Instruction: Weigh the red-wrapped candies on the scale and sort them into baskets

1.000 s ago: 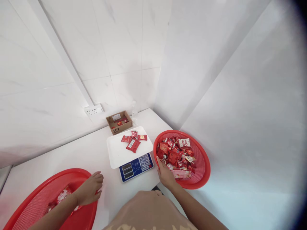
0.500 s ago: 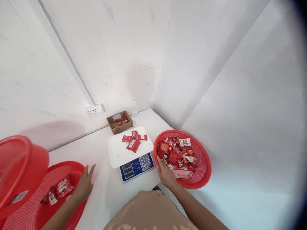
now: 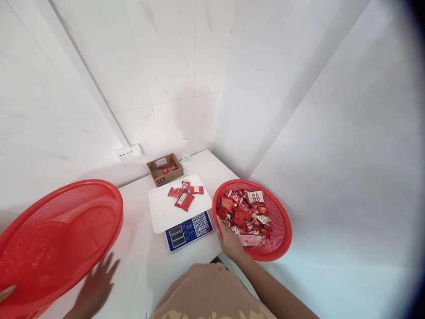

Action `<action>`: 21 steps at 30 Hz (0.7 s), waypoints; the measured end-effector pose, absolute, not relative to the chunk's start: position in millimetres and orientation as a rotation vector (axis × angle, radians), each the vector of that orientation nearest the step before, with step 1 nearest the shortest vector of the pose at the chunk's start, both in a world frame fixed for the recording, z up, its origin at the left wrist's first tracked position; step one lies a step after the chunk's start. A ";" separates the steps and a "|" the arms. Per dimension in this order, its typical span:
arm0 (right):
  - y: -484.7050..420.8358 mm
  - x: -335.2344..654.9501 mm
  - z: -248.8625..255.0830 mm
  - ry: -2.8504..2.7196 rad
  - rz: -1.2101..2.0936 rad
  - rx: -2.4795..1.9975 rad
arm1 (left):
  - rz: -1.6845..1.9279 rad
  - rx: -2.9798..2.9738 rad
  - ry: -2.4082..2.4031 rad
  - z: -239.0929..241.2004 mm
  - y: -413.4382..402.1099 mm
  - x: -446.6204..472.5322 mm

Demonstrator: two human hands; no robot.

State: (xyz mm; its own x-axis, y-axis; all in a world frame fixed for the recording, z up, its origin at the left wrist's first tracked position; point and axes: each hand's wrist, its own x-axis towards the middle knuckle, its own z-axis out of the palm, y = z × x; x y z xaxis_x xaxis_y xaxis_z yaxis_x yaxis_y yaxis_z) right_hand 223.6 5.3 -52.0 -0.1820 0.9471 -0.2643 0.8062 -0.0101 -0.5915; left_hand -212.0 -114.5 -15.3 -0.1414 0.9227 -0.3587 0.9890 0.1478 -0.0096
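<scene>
My right hand (image 3: 231, 243) is closed on the near left rim of a round red plastic basket (image 3: 283, 221), which holds many small red-wrapped snacks (image 3: 241, 217). My left hand (image 3: 96, 285), slightly blurred, has its fingers spread and holds nothing. It is just below the edge of another red basket (image 3: 99, 190), which is tilted at the left; whether they touch I cannot tell. Between the hands stands a digital scale (image 3: 189, 232) with a white pan (image 3: 162, 212). Several red snack packets (image 3: 184, 200) lie on the pan.
A small cardboard box (image 3: 166, 177) with a few red packets stands behind the scale, beside a clear bottle (image 3: 186, 150). Another person's thumb (image 3: 7, 292) shows on the tilted basket at the left edge. Walls close off the back and right; a power socket (image 3: 129, 153) is on the back wall.
The tilted basket at the left has swung right, now hiding the basket with packets seen beneath it before. My left hand has moved down and left. My right hand stays on its rim.
</scene>
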 end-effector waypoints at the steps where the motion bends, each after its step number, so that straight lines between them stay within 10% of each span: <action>1: 5.2 223.4 -52.0 -2.048 0.961 -1.864 | -0.346 1.917 2.033 -12.8 -113.7 -195.8; 7: 4.5 223.0 -54.9 -2.039 0.938 -1.878 | 0.191 2.230 2.251 22.8 -84.0 -144.9; 21: 4.6 222.7 -54.5 -2.066 0.915 -1.903 | -0.316 1.795 2.255 6.7 -15.2 -164.1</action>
